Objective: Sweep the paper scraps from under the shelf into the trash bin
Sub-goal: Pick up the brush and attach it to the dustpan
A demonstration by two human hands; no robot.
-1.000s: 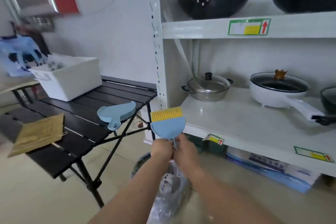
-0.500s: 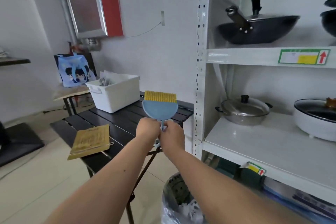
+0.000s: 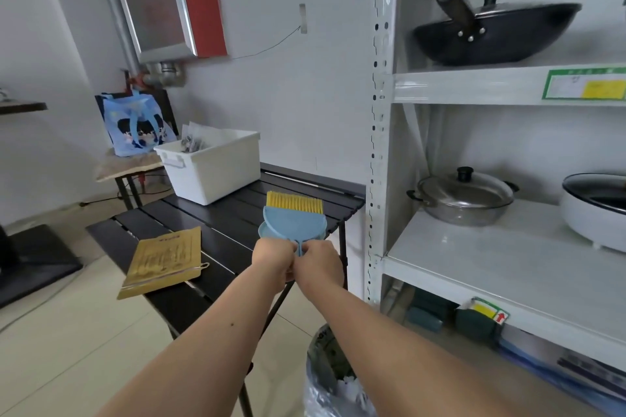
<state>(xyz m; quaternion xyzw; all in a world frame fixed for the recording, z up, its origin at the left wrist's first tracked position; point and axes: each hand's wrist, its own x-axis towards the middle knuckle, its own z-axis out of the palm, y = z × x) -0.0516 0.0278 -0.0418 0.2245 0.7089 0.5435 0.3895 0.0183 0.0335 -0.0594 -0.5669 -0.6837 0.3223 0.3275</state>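
I hold a small blue hand brush with yellow bristles upright. My left hand and my right hand are both closed around its handle, side by side. The brush stands over the right end of a black slatted table, right in front of a blue dustpan, of which only a rim shows. The trash bin, lined with a clear bag and holding white paper scraps, stands on the floor below my right forearm. The white metal shelf rises at the right.
On the table stand a white plastic tub and a yellow flat packet. A blue printed bag sits on a small table behind. The shelf carries a black wok, a lidded pot and a white pan.
Both hands have carried the brush left, away from the shelf, and lowered it over the table's right end by the dustpan. The grip is unchanged.
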